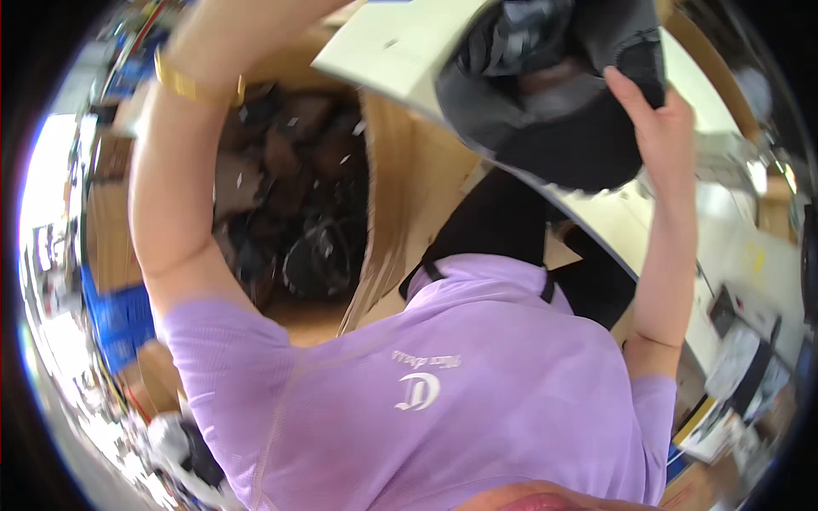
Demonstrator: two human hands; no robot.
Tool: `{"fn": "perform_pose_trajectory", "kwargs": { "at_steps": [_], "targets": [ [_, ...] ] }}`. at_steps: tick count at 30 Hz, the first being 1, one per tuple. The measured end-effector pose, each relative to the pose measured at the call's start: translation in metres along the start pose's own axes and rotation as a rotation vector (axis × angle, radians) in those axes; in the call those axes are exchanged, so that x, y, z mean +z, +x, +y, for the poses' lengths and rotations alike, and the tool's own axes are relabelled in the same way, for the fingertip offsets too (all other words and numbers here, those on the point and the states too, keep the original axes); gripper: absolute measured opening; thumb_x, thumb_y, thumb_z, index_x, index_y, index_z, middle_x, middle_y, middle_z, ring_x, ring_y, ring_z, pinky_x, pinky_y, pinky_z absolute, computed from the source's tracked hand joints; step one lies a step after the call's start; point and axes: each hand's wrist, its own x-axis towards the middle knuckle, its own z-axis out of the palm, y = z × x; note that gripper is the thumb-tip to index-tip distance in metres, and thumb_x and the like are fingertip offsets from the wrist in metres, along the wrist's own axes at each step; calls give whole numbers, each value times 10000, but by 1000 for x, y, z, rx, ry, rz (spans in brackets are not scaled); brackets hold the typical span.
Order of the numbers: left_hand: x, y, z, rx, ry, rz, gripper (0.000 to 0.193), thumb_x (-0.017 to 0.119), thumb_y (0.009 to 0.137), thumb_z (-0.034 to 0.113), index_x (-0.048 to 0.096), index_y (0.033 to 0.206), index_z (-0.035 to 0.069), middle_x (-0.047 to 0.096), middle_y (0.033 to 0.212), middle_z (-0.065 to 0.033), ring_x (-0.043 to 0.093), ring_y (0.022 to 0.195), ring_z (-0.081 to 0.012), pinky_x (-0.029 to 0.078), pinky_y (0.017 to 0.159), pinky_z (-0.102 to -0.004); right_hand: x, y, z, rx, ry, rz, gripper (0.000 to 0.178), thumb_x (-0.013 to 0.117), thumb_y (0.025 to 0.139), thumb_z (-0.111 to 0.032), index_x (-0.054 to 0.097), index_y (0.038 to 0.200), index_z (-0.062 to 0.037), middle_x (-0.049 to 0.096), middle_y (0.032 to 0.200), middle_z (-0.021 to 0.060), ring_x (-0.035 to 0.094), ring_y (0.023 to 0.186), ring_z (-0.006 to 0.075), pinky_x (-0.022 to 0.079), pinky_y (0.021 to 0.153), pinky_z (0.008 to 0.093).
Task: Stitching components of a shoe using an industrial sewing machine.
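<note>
A black cap [567, 140] with a grey, hollow inside is tipped so that its opening faces me. My right hand [660, 128] grips its right edge, the thumb on the near face and the fingers hidden behind. Below the cap lies the edge of a white tabletop [392, 47]. My left forearm [209, 51], with a gold bracelet [192, 85] at the wrist, reaches up past the top edge, so the left hand is out of the picture.
On the left, a large cardboard box [388, 196] holds a heap of dark items [294, 170]. Beyond it stand a blue crate [115, 315] and more cartons [111, 226]. Packaged goods [745, 362] lie at the lower right.
</note>
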Motion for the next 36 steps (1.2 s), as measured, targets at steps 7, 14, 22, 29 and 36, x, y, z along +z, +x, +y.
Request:
{"fn": "perform_pose_trajectory", "kwargs": {
  "at_steps": [7,14,22,29,36],
  "targets": [
    [119,-51,68,-827,-1588,-482,693,385,923,595,569,1165,-29,626,1109,-136,624,972,-227,503,824,-354,-55,-28,33,111,660,380,202,687,854,-165,662,963,3,671,878,29,608,769,81,483,687,221],
    [164,21,134,-1224,-1829,48,265,615,830,31,618,1088,-34,654,1034,-97,612,966,-186,482,865,-310,-93,-54,44,244,356,301,255,650,884,-195,606,1003,26,637,823,8,592,763,68,484,688,219],
    [175,63,133,-772,-1116,70,229,584,812,-29,645,1033,-17,663,995,-93,623,914,-176,493,821,-287,-107,-100,30,215,737,173,289,545,945,-172,500,1144,34,635,854,72,630,675,123,513,588,245],
    [173,108,115,-1143,-1780,198,234,574,790,-58,636,1015,-36,668,999,-126,651,905,-228,522,819,-311,-113,-88,31,151,868,236,237,528,953,-186,514,1055,27,640,813,97,645,652,153,524,571,252],
    [176,110,111,-1217,-1783,184,226,569,771,-78,638,984,-52,674,954,-146,660,873,-235,537,790,-317,-110,-91,29,152,877,266,232,519,955,-194,521,1036,23,635,836,94,626,674,147,536,580,268]
  ]
}}
